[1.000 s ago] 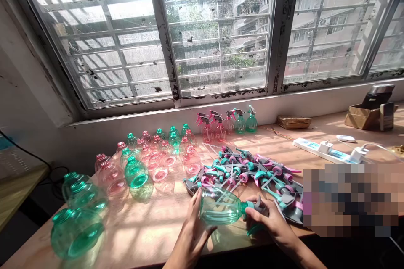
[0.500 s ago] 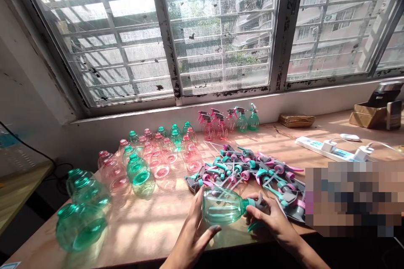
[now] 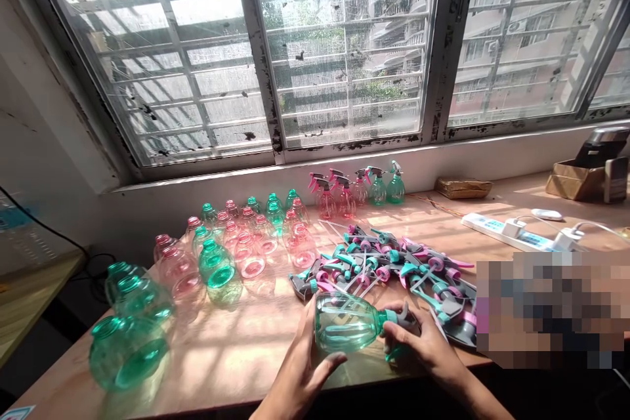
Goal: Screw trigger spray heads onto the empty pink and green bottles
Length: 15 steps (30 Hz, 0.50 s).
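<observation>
Sunlight glares through windows [image 3: 344,46] (shadows stripe the table [image 3: 221,348]).

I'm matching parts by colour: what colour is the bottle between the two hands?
The bottle is see-through green, seen best in the head view.

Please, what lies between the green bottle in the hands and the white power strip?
The head view shows a pile of spray heads between the green bottle and the power strip.
</observation>
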Motion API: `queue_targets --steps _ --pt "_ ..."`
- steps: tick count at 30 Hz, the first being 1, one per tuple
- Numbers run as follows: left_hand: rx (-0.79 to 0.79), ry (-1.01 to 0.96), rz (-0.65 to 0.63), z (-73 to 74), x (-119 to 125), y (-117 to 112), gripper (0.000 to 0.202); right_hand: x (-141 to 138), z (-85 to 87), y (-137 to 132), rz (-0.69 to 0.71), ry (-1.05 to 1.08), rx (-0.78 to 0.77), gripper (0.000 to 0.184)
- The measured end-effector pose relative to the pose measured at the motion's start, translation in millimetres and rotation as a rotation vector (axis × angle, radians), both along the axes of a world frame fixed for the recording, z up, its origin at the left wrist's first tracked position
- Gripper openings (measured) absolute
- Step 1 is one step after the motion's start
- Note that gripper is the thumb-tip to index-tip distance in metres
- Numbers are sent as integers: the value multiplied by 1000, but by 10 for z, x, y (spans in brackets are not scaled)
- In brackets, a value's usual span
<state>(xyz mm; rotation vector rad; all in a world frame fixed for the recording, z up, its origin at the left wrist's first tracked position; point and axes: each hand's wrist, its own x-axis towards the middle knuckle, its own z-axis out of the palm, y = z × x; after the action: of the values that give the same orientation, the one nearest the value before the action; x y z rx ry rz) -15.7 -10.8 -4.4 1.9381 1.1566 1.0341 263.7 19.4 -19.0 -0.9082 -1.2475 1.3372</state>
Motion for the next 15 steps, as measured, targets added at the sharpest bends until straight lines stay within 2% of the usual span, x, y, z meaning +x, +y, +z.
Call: queue_targets --steps 5,11,13,15 --pt "25 -35 23 64 47 -41 87 14 5 4 -2 6 30 47" --pt "-96 -167 32 -74 47 -24 75 21 -19 16 3 27 43 42" --pt "-128 -196 33 -130 32 9 81 21 -31 15 -2 22 37 42" --pt "-147 -224 14 -166 13 37 95 14 -32 9 -15 -1 35 43"
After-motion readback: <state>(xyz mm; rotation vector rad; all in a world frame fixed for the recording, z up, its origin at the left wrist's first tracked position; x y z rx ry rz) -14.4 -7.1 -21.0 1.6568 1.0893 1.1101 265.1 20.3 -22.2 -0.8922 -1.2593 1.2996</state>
